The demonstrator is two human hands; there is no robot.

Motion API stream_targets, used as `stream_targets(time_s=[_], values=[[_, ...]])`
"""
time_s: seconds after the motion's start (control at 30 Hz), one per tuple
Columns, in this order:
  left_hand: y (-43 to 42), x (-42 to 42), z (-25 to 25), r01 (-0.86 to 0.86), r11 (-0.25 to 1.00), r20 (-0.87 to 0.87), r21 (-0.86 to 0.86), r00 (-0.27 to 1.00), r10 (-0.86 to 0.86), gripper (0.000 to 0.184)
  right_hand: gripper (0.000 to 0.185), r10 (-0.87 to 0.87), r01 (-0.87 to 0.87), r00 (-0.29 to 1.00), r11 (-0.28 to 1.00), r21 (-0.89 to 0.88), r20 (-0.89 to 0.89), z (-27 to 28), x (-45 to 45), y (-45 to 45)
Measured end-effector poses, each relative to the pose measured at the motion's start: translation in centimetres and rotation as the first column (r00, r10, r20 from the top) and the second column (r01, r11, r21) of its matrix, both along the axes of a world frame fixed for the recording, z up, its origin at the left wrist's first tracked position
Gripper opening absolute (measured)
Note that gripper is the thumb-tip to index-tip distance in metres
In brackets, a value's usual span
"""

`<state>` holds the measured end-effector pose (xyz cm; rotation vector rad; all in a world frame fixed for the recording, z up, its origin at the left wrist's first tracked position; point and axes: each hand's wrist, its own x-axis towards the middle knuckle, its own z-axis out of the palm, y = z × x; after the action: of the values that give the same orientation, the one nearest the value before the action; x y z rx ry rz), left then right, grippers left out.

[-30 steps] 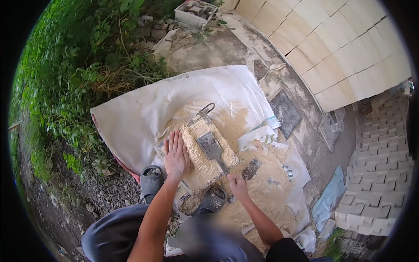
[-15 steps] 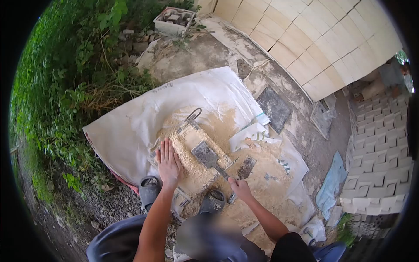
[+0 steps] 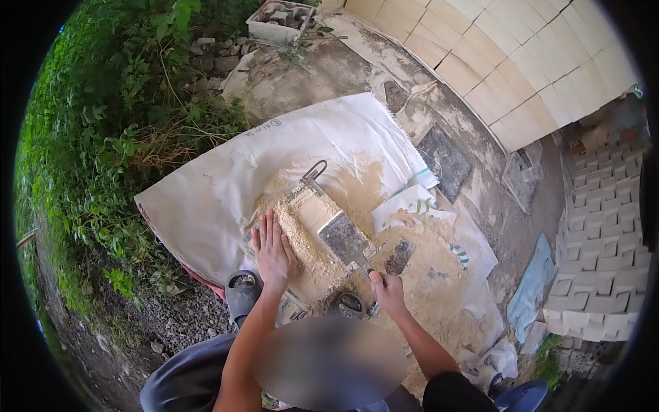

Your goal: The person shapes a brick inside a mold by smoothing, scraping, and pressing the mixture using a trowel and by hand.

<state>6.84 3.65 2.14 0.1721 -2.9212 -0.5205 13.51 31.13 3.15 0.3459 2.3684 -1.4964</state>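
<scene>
My left hand (image 3: pixel 274 253) lies with fingers stretched out against the left side of a heap of pale, crumbly powder (image 3: pixel 305 240). The powder covers much of a mould (image 3: pixel 312 209) that has a metal loop handle (image 3: pixel 315 169) at its far end. My right hand (image 3: pixel 389 292) is wrapped round the handle of a flat scraper (image 3: pixel 344 238), whose grey blade rests over the right part of the mould. Beside the blade, a smooth pale strip shows inside the mould. Everything sits on a powder-strewn white sack (image 3: pixel 213 182).
A dark flat slab (image 3: pixel 445 162) lies beyond the sack. Pale blocks (image 3: pixel 594 261) are stacked at the right, near a blue sheet (image 3: pixel 533 281). A white crate (image 3: pixel 280 23) stands at the back, and green plants (image 3: pixel 89 151) grow at the left. Two dark clogs (image 3: pixel 242 295) are close to the mould.
The scraper has slid toward the right side of the mould and nearer to me, in my right hand. More of the smooth strip shows. My left hand has stayed beside the powder.
</scene>
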Motion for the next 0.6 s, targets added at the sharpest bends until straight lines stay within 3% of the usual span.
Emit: stream_targets(time_s=[0.07, 0.1, 0.17, 0.33, 0.43, 0.47, 0.53, 0.6], values=[[0.1, 0.3, -0.4, 0.014, 1.000, -0.001, 0.005, 1.000, -0.014, 0.050, 0.062, 0.047, -0.047, 0.999, 0.984, 0.174, 0.000, -1.2, 0.5, 0.6], [0.1, 0.3, -0.4, 0.014, 1.000, 0.005, -0.001, 1.000, -0.014, 0.050, 0.062, 0.038, -0.037, 0.999, 0.984, 0.177, -0.004, -1.2, 0.7, 0.9], [0.0, -0.1, -0.6, -0.005, 1.000, 0.025, -0.003, 1.000, 0.005, 0.050, 0.063, 0.096, -0.122, 0.991, 0.932, 0.342, 0.093, -1.6, 0.3, 1.0], [-0.1, 0.0, -0.7, -0.014, 1.000, 0.033, 0.004, 0.999, 0.014, 0.050, 0.060, 0.001, -0.021, 0.997, 0.971, 0.238, 0.082, 0.0, 1.0, 1.5], [-0.2, 0.0, -0.5, 0.006, 1.000, 0.030, -0.008, 1.000, -0.005, 0.052, 0.058, -0.090, 0.090, 0.996, 0.995, 0.047, -0.016, -0.4, 1.6, 1.9], [-0.2, 0.4, -0.5, 0.001, 1.000, 0.032, -0.007, 0.999, -0.001, 0.052, 0.058, -0.085, 0.086, 0.996, 0.995, 0.049, -0.014, -1.7, 2.2, 2.5], [-0.2, 0.1, -0.3, 0.010, 1.000, 0.042, -0.008, 0.999, -0.010, 0.052, 0.058, 0.017, -0.049, 0.994, 0.949, 0.312, 0.105, -2.5, 1.3, 2.9], [-0.2, -0.1, -0.2, -0.005, 1.000, 0.026, -0.010, 1.000, 0.005, 0.050, 0.059, 0.019, -0.048, 0.996, 0.940, 0.337, 0.089, -1.3, 0.9, 2.9]])
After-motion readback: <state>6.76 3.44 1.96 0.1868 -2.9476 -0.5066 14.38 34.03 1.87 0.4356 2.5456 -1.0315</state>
